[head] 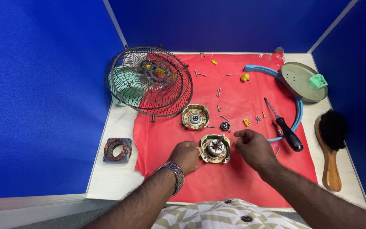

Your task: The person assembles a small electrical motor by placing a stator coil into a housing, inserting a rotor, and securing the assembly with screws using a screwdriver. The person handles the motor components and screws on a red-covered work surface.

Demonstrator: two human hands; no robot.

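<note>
Both hands sit low on the red cloth [234,178], seen from the head camera. The left hand [186,155] is curled, with its fingers pressed together, and it touches the left side of a round motor cover [215,149] to hold it. A beaded bracelet [173,171] goes around that wrist. The right hand [254,147] is just beside the right side of the motor cover. Its thumb and first finger are pinched close together, but I cannot tell if a tiny thing is between them. The motor cover lies flat in the middle of the cloth, between the two hands, with a thin metal shaft sticking up from it.

A second motor cover [195,117] lies a little farther back, and a small dark gear part [225,126] is near it. Loose screws [219,92] are scattered over the cloth. A wire fan cage [149,80] leans at the back left. A copper-wound motor block [117,149] rests on the bare table [106,186] to the left. On the right are a screwdriver [285,126] with a black handle, a blue plastic ring [298,111], a round metal plate [301,80] and a wooden brush [331,144].
</note>
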